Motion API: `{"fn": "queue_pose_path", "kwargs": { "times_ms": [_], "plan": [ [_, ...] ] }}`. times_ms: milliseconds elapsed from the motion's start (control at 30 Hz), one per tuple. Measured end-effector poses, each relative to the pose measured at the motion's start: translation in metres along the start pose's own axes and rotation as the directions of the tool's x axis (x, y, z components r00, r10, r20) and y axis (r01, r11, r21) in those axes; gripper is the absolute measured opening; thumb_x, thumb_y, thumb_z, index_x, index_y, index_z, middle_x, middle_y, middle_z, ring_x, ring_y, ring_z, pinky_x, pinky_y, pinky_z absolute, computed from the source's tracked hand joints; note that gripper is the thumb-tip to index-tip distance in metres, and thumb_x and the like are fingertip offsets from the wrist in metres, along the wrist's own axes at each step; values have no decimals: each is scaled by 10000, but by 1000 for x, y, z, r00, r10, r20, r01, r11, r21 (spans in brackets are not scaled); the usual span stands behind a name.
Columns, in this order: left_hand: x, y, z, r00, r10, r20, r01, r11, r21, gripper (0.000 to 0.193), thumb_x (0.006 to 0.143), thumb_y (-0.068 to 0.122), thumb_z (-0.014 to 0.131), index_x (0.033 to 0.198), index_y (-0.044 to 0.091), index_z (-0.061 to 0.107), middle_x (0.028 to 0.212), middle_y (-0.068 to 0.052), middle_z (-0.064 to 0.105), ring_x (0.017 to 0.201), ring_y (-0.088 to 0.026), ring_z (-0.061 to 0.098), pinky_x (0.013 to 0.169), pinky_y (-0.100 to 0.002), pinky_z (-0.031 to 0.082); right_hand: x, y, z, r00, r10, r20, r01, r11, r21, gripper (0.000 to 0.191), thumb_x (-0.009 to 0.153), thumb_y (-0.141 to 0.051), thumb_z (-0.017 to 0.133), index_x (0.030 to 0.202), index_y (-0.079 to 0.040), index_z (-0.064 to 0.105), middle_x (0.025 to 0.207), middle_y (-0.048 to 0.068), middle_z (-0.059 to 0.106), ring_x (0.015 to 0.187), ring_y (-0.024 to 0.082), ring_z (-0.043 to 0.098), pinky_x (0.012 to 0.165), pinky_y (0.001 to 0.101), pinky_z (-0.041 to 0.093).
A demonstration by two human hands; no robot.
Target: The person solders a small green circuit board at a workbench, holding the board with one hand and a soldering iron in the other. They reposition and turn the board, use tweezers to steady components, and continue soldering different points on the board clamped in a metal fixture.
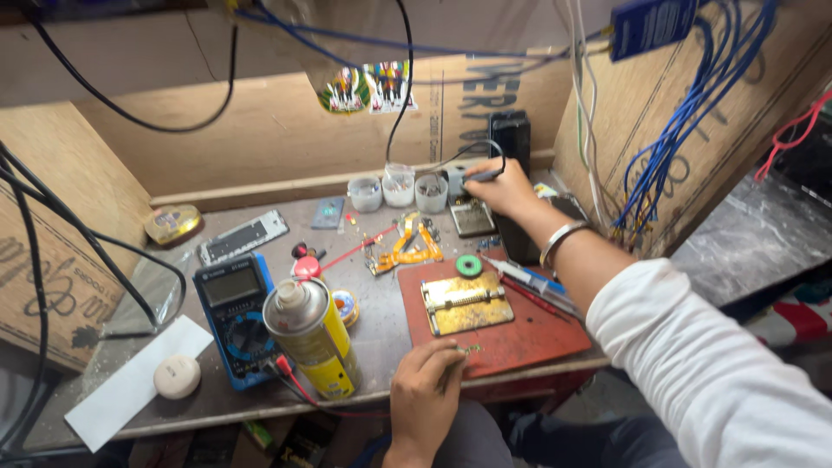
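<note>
My left hand [425, 387] rests at the bench's front edge, fingers pinched on a small metal part [469, 350] beside the red mat [546, 334]. A gold metal holder plate [465, 303] lies on that mat. My right hand [505, 186] reaches to the back of the bench and grips a dark soldering iron handle [482, 175] with a black cable, close to a black stand [511, 139]. A silver bangle [561, 239] is on that wrist, and a white sleeve covers the forearm.
A yellow spray can [314, 338] stands in front of a blue multimeter [236, 314] with red leads. Three small clear cups [399, 189] line the back. A green tape ring [469, 266], syringe [529, 277], yellow flex parts [406, 247], white puck [177, 376] and hanging blue wires [693, 113] are around.
</note>
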State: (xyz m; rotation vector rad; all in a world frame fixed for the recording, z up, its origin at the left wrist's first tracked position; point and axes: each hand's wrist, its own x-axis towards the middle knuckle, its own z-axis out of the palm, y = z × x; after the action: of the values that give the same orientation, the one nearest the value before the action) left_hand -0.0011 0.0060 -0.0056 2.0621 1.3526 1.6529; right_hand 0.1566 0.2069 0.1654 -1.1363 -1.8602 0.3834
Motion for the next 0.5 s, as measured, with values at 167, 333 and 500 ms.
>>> {"fn": "queue_pose_path", "kwargs": {
  "times_ms": [167, 333, 500],
  "plan": [
    [-6, -13, 9, 1000, -11, -9, 11, 1000, -6, 137, 767, 81, 827, 882, 80, 755, 981, -67, 771, 918, -293, 733, 792, -403, 572, -4, -13, -7, 987, 98, 125, -93, 995, -42, 440, 707, -196, 869, 1115, -76, 755, 931, 71, 769, 836, 134, 717, 765, 306, 560],
    [-7, -28, 19, 998, 39, -43, -39, 999, -2, 152, 739, 94, 850, 861, 101, 761, 969, -63, 780, 913, -283, 748, 789, -393, 591, -23, -8, -16, 907, 396, 140, -398, 917, -17, 475, 747, -163, 869, 1186, -50, 729, 899, 75, 743, 815, 147, 666, 753, 316, 534],
    [-2, -23, 16, 993, 95, -64, -95, 995, 5, 149, 747, 91, 840, 868, 96, 752, 966, -81, 783, 922, -294, 750, 809, -403, 589, -72, 24, -33, 929, 322, 182, -367, 866, 339, 333, 857, -141, 755, 1174, -45, 723, 899, -17, 744, 811, 55, 666, 725, 261, 536]
  ]
}}
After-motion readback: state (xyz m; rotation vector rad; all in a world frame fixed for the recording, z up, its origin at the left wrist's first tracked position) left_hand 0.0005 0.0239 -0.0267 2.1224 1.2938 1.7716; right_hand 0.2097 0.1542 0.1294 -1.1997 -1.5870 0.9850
